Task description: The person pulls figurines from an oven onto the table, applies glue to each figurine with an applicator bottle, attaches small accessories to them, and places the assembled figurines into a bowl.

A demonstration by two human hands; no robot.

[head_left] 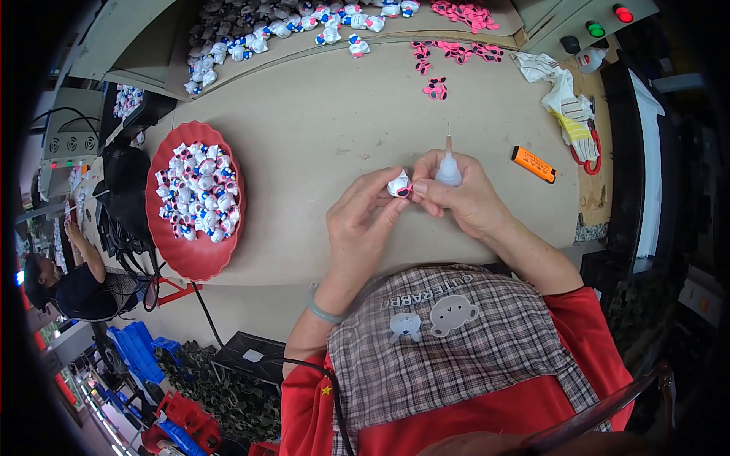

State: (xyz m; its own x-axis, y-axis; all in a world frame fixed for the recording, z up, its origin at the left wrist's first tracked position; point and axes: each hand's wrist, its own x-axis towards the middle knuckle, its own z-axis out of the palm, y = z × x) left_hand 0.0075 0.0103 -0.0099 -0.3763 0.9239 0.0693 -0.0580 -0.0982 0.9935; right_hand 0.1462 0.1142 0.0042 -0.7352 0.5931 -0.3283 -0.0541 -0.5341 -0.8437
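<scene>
My left hand (356,216) is closed, pinching a small white figurine (397,182) between thumb and fingers over the middle of the table. A pair of tiny pink sunglasses (404,192) with dark lenses sits against the figurine's near side. My right hand (475,199) is closed round a small translucent squeeze bottle (449,170), its thin needle tip pointing away from me. The thumb and forefinger of that hand touch the edge of the sunglasses. Whether the sunglasses are stuck to the figurine cannot be made out.
To the left, a red scalloped tray (196,257) holds many figurines with pink glasses. White-and-blue figurines (281,29) and loose pink glasses (456,52) lie at the back. At right are an orange marker-like box (534,164), red-handled scissors (595,152) and gloves (566,99). Another person (68,277) sits far left.
</scene>
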